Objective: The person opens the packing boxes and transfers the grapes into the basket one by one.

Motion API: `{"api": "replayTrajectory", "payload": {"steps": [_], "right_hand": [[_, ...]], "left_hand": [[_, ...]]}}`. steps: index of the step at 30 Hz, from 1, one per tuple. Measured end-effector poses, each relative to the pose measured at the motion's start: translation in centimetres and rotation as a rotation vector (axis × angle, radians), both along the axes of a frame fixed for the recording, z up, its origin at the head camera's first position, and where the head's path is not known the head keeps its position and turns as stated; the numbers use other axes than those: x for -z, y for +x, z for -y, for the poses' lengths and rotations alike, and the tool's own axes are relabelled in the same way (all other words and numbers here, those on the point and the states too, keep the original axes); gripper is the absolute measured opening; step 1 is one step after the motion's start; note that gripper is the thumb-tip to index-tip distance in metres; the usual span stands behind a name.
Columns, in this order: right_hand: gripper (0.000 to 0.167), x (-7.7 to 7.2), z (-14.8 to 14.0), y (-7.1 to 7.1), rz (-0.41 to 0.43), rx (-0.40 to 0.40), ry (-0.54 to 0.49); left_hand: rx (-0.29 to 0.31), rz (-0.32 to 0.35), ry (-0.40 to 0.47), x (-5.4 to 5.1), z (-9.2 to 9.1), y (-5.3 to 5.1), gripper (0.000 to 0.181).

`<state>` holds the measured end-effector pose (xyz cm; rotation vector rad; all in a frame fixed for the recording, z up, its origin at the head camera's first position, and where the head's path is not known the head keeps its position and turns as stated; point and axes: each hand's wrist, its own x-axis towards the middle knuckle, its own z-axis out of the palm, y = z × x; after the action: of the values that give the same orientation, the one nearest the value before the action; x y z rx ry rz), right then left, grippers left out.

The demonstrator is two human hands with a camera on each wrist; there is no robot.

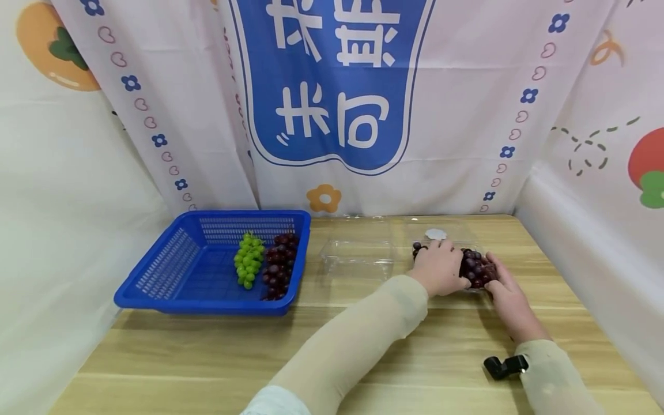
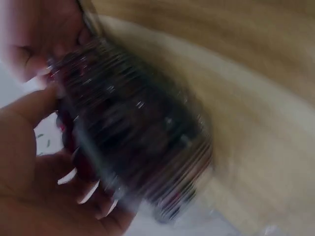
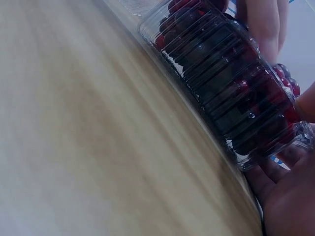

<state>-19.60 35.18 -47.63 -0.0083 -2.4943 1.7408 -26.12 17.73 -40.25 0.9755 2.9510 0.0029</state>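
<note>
Dark red grapes [image 1: 474,268] fill a clear plastic box [image 3: 216,73] on the table's right side. Over the grapes lies the left hand [image 1: 440,268], its fingers bent onto them from the left; in the left wrist view this hand [image 2: 54,182] is beside the box, thumb and fingers around the grapes at its edge. At the box's right end the right hand [image 1: 510,300] holds the side, with its thumb in front and fingers behind. The right wrist view shows the ribbed box wall and the right hand [image 3: 290,191] against its near end.
A blue basket [image 1: 207,308] at the left holds green grapes [image 1: 249,260] and more dark grapes [image 1: 280,266]. Between basket and hands stands another clear box [image 1: 358,252]. An upright lid with a white label [image 1: 436,234] is behind the filled box; a printed curtain [image 1: 332,193] hangs behind.
</note>
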Motion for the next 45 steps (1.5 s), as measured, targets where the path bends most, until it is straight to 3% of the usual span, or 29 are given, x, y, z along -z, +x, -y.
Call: {"api": "replayTrajectory", "payload": {"steps": [4,9,16,19,24,30,38,42,45], "right_hand": [[0.068,0.2,0.2,-0.2,-0.010,-0.009,0.012],[0.069,0.3,0.1,-0.2,-0.019,-0.006,0.027],[0.070,0.5,-0.3,-0.3,-0.025,-0.013,0.019],[0.071,0.4,-0.1,-0.5,-0.018,-0.008,0.013],[0.071,0.4,0.0,-0.3,-0.006,-0.004,0.012],[0.073,0.3,-0.1,-0.1,-0.008,-0.004,0.013],[0.071,0.5,0.1,0.0,0.003,-0.001,0.026],[0.071,0.3,0.2,0.0,-0.013,-0.006,0.042],[0.074,0.2,0.2,0.1,-0.019,-0.018,0.043]], "left_hand": [[-0.081,0.057,0.006,0.6,-0.6,-0.3,0.066],[-0.134,0.134,-0.007,0.6,-1.3,-0.6,0.058],[-0.182,0.077,-0.087,1.4,-3.0,-0.8,0.049],[-0.173,0.081,-0.073,1.7,-2.9,-1.2,0.050],[-0.135,0.129,0.045,1.9,-1.5,-1.1,0.057],[-0.125,0.104,0.113,1.9,-0.9,-0.6,0.054],[-0.108,0.135,0.227,2.3,-0.1,-1.0,0.051],[-0.084,0.130,0.224,2.3,-0.1,-1.3,0.052],[-0.070,0.144,0.170,2.0,-0.3,-1.3,0.054]]}}
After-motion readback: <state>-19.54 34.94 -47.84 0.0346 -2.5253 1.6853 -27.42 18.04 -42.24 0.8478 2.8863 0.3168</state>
